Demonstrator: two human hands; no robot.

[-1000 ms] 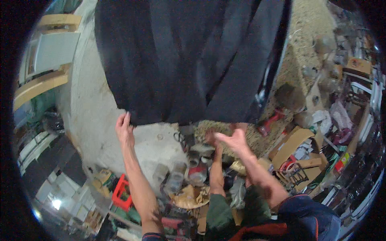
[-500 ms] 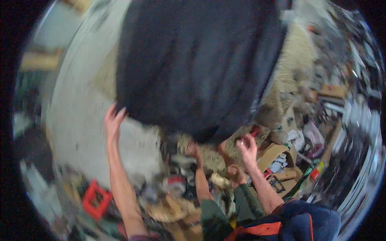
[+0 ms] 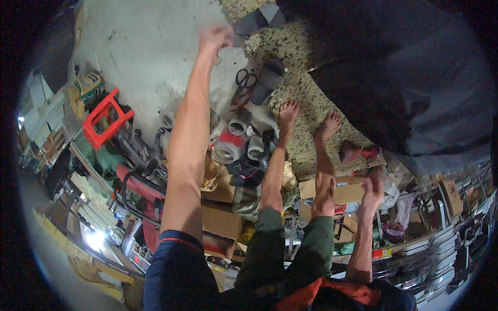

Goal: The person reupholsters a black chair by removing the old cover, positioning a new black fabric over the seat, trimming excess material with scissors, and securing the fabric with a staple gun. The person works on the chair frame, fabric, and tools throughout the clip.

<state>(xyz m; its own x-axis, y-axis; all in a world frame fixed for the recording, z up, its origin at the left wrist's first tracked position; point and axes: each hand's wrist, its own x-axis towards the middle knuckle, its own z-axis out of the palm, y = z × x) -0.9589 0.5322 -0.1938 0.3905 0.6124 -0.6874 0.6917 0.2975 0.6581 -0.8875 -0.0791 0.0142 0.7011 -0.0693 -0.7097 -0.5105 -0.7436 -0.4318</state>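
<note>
A large black cloth spreads over the upper right of the view, its near edge slanting across the speckled floor. My left hand reaches far forward over the pale floor, nearest to a dark grey flat piece. Motion smears its fingers. Between that hand and my feet lies a pair of black-handled scissors beside another dark grey piece. Below the cloth's near edge is my right hand, also blurred, close to a cardboard box. A small dark red object lies just beyond it.
A red plastic frame stands at the left. Several grey pipe-like rolls lie left of my bare feet. More cardboard boxes and shelf clutter crowd the near side. Stacked white pieces fill the lower right.
My view has swung, so the black cloth now sits farther right. My left hand has left the cloth's edge and stretches forward, apart from it. My right hand appears lower and farther right.
</note>
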